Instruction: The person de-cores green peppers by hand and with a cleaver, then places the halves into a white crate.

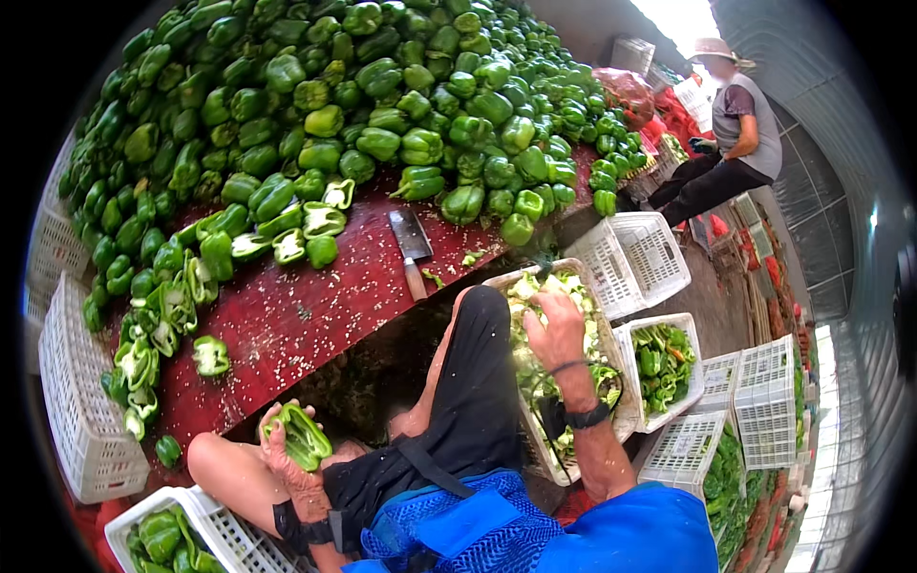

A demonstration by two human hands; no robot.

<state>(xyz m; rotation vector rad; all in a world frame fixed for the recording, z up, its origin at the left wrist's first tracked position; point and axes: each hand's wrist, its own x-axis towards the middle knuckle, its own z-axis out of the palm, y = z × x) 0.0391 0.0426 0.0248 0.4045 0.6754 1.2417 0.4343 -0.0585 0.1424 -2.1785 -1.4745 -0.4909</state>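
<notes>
A green bell pepper half (pixel 304 441), its pale inside facing up, is gripped in my left hand (pixel 279 454) above my left knee. My right hand (pixel 556 329) is over a white crate (pixel 623 413) of pale green pepper cores and scraps (pixel 527 286). Its fingers point away from me and are partly hidden, so whether they hold anything does not show. A cleaver (pixel 411 239) lies on the red table (pixel 334 315), its wooden handle toward me. Several cut pepper halves (pixel 325 220) rest left of it, and a single half (pixel 210 355) lies nearer.
A large heap of whole green peppers (pixel 382 86) covers the table's far side. White crates stand at left (pixel 86 401), lower left (pixel 191 516) and right (pixel 630 258). One at right holds green pepper pieces (pixel 661 363). Farther off, a person in a hat (pixel 750 124) sits.
</notes>
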